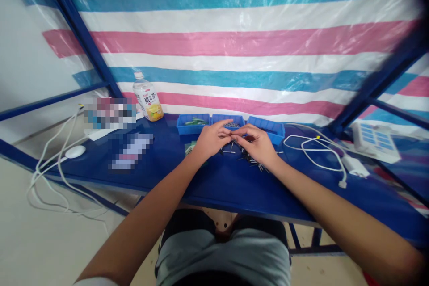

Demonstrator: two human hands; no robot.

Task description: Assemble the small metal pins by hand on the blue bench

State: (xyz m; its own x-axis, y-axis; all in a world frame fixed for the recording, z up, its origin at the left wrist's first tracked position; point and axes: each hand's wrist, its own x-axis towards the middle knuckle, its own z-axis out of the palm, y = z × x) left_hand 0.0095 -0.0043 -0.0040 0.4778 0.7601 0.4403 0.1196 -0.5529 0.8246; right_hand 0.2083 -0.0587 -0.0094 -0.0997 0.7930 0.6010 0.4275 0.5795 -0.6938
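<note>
My left hand [214, 137] and my right hand [254, 140] meet over the blue table, fingertips pinched together in front of the bins. Whatever sits between the fingertips is too small to make out. Just below and between the hands lies a loose pile of thin dark and silvery pin-like parts [257, 163]. Green-and-white flat pieces [190, 147] lie beside my left wrist, partly covered by it. Behind the hands stand a left blue bin [187, 130] with green pieces, a middle blue bin [217, 118] with small metallic parts, and a right blue bin [276, 136] with dark parts.
A drink bottle [149, 100] stands at the back left. White cables [326, 167] with a charger [355, 166] lie to the right, near a white power strip [377, 143]. A white round object [75, 152] rests at the left edge. Blue frame posts [75, 27] flank the table.
</note>
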